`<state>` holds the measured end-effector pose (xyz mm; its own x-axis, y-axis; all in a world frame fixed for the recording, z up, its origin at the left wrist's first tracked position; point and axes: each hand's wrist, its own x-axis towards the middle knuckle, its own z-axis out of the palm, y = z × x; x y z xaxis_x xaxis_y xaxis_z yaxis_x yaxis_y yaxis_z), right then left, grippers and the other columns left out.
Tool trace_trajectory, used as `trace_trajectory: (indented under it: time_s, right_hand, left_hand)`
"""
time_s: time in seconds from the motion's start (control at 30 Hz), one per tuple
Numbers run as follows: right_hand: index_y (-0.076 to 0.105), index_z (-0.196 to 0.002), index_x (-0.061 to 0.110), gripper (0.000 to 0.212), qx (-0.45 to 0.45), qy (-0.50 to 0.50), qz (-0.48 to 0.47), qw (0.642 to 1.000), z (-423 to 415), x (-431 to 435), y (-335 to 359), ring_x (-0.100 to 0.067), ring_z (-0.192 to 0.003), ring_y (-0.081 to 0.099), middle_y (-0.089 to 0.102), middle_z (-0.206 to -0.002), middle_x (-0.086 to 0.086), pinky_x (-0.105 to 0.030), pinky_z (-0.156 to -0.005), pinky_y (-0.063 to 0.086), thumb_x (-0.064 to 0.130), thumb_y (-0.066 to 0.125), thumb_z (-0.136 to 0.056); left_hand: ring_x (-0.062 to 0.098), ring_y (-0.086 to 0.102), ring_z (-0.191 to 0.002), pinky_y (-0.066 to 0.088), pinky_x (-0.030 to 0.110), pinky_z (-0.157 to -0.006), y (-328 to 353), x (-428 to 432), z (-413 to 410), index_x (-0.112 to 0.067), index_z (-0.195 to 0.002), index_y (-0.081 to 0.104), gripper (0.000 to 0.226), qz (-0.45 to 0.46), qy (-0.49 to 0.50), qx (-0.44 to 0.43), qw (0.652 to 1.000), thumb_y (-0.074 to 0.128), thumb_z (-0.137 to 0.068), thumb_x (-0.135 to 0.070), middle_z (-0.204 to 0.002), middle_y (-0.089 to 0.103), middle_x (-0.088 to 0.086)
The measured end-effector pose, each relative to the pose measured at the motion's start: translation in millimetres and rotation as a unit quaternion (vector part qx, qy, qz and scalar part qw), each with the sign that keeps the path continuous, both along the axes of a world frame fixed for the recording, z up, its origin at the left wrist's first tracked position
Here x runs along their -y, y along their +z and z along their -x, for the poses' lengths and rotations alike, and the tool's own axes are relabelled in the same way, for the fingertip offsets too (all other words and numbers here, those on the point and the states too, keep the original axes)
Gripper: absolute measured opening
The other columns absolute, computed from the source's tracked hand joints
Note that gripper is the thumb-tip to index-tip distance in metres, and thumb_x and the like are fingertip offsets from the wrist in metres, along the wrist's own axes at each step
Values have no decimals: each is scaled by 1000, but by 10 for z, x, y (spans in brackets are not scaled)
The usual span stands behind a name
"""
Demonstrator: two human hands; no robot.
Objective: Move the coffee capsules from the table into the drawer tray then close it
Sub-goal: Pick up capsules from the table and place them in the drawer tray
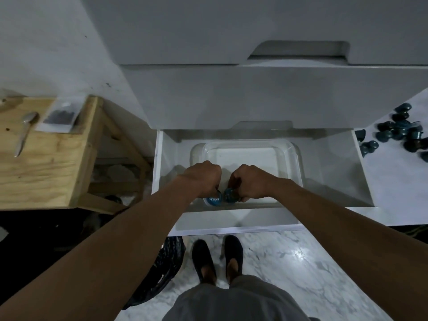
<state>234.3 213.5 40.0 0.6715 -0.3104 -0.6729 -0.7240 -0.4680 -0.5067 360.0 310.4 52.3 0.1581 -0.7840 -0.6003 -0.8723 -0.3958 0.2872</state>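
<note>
Left hand (203, 179) and right hand (251, 181) each curled on a blue foil-topped coffee capsule (212, 199) at the clear plastic tray (287, 151)'s 6 o'clock rim (12 o'clock half bare) in the open white drawer (162, 158)

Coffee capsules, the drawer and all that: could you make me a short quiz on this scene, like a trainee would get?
1. True or false: the drawer is shut.
2. Where do most of the coffee capsules lie?
A. on the wooden stool
B. on the white table at the right
C. on the floor
3. Fill in: the left hand and the right hand each hold a capsule low over the clear ____ in the drawer.

Key:
1. False; it is pulled out.
2. B.
3. Tray.
</note>
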Motion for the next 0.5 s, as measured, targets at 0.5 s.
trace_trajectory:
  time_s: [0.5]
  right_hand:
    - [67, -108, 12, 26, 47, 52, 77, 995, 27, 121, 34, -18, -88, 60, 66, -109, -6, -26, -78, 49, 20, 68, -84]
  left_hand:
    - [17, 55, -86, 43, 27, -75, 183, -82, 48, -19, -113, 63, 29, 47, 54, 51, 996, 66, -86, -28, -112, 62, 4]
